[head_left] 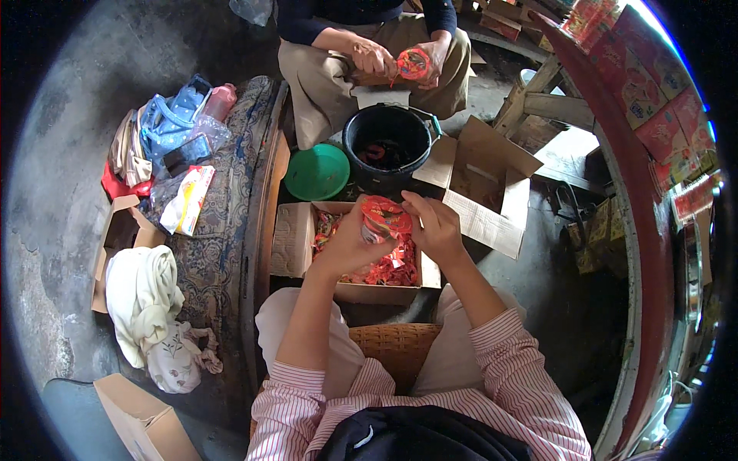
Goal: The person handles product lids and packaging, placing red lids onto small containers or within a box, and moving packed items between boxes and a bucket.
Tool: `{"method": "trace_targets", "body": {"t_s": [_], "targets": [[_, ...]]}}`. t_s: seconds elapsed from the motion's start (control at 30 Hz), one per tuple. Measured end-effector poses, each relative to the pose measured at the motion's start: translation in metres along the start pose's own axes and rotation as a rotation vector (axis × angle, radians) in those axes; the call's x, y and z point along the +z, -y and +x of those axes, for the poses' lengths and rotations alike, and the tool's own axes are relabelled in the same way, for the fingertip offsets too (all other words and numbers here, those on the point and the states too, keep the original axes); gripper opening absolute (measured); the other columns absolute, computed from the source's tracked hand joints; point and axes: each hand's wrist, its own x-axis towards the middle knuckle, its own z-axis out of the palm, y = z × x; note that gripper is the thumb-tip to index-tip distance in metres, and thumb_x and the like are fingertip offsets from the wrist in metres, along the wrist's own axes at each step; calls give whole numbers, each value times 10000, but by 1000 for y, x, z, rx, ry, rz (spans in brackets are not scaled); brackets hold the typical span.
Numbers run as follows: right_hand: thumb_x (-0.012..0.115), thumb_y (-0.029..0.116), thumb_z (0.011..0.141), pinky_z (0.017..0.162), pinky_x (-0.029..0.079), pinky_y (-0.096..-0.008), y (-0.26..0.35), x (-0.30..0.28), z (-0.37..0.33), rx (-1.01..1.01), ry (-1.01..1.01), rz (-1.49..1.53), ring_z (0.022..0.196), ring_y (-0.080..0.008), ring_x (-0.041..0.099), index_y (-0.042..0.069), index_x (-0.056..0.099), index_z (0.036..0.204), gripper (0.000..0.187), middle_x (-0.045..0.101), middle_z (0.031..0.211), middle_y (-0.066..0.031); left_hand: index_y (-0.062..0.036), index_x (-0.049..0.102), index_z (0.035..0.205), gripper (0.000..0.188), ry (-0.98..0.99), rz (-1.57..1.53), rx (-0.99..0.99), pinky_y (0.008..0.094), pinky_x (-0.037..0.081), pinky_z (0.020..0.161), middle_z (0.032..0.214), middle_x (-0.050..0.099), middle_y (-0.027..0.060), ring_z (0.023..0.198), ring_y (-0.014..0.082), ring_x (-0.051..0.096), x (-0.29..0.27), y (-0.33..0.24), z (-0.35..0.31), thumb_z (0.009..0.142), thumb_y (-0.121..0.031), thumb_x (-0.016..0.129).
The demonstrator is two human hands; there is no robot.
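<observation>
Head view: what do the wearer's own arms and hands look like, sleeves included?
The left sleeve and right sleeve are pale fabric with thin reddish stripes, each ending in a striped cuff well short of the wrist. The left hand and right hand are bare: I see no gloves, watch or cables on them.

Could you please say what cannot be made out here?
Head view: left side of the round red-topped container, hidden by left hand.
Head view: contents of the black plastic bucket, too shadowed to identify.
Head view: head of the beige-trousered co-worker, cut off by upper edge.
</observation>
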Motion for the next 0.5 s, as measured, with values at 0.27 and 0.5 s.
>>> {"method": "trace_targets", "body": {"t_s": [0.27,0.5], "targets": [[600,-49,709,542,498,-323,-1,-4,2,-13,-20,68,618,-236,608,-5,529,1084,384,622,742,-119,-34,405,1189,589,117,-190,-120,303,415,860,1058,544,56,980,133,521,-1,1,-4,679,-70,696],[614,-49,695,554,503,-318,1,-12,7,49,6,100,638,-239,620,12,531,1079,397,624,736,-115,-36,444,1141,554,51,-116,-20,297,426,849,1031,551,49,962,136,534,-1,-6,-3,654,-69,705]]}}
